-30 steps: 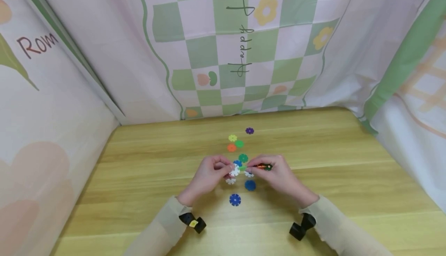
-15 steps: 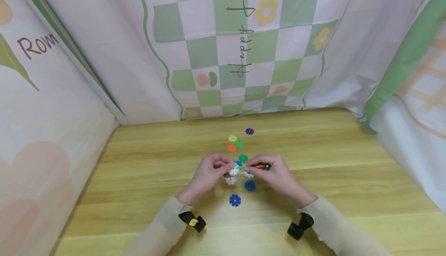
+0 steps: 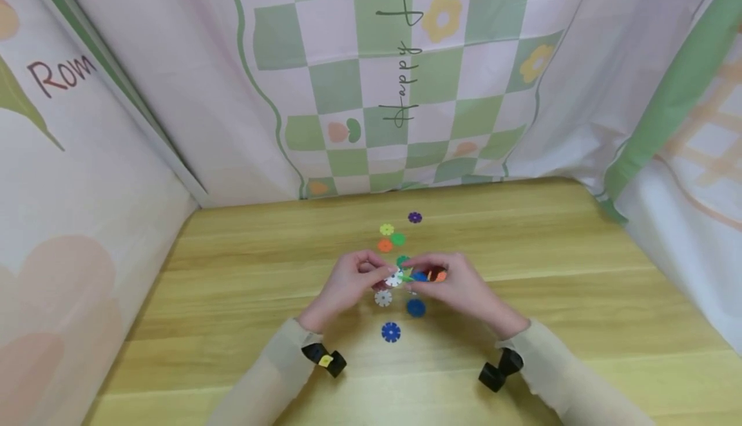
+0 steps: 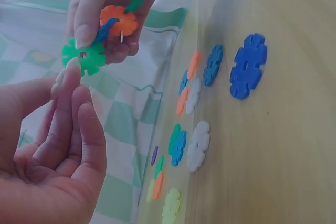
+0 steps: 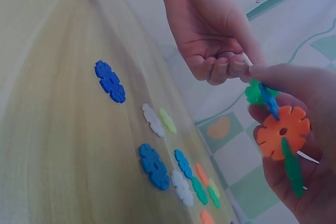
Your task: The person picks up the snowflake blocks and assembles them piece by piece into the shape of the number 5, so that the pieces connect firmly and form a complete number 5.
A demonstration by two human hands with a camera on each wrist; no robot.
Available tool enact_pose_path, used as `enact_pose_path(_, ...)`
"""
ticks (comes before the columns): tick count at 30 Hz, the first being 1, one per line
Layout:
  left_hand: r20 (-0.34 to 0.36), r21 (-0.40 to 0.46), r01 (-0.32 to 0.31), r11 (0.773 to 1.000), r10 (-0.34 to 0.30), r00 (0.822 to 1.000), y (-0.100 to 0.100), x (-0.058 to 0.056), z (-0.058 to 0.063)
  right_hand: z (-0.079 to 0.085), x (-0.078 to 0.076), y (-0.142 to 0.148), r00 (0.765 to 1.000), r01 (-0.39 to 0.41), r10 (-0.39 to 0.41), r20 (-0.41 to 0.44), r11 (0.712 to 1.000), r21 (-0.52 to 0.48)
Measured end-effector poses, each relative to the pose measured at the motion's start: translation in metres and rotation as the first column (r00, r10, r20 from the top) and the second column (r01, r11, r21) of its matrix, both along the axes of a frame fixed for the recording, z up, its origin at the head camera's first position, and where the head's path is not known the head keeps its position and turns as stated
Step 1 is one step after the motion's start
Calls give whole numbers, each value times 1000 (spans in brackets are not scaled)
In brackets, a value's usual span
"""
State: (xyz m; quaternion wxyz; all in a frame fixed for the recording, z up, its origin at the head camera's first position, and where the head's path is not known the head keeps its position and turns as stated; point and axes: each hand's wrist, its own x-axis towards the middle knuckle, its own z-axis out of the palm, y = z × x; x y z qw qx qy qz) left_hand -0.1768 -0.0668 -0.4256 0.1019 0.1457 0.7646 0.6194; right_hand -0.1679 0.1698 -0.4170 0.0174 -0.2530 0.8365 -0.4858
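In the head view my left hand and right hand meet above the table. The left thumb and fingertips pinch a white notched disc, seen nearly edge-on and mostly hidden in the left wrist view. My right hand grips a chain of interlocked notched discs: a light green disc, a blue disc, an orange disc and a dark green disc. A white edge also shows behind the orange one. The white disc meets the light green disc's rim; whether their slots are joined I cannot tell.
Loose discs lie on the wooden table: dark blue, blue, white, orange, yellow, green and purple. A patterned curtain hangs behind the table.
The chain in my right hand has turned, so its blue disc now shows in the head view. Both hands have shifted slightly; the left still pinches the white disc. The loose discs stay put.
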Motion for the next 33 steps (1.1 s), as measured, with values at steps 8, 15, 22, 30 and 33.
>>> enact_pose_path(8,14,6,9,1000,-9,1000,6,-1,3,-2,-3,-2,999,-33,33,-14,999,-11)
enact_pose_path(15,26,43,40,998,-41,999,4,-3,4,-5,-4,-2,1000,-8,9,9,998,-67)
enact_pose_path(22,-26,-82,-20,996,18,999,-16,-10,1,-6,-9,4,996,89,-85,40,993,-83)
enact_pose_path(30,-83,-312,-39,949,14,996,-34,-19,-7,-2,-11,10,984,155,-148,100,986,-64)
enact_pose_path(33,-63,-369,-14,929,-10,998,-35,-22,-14,0,-12,10,981,168,-161,107,984,-58)
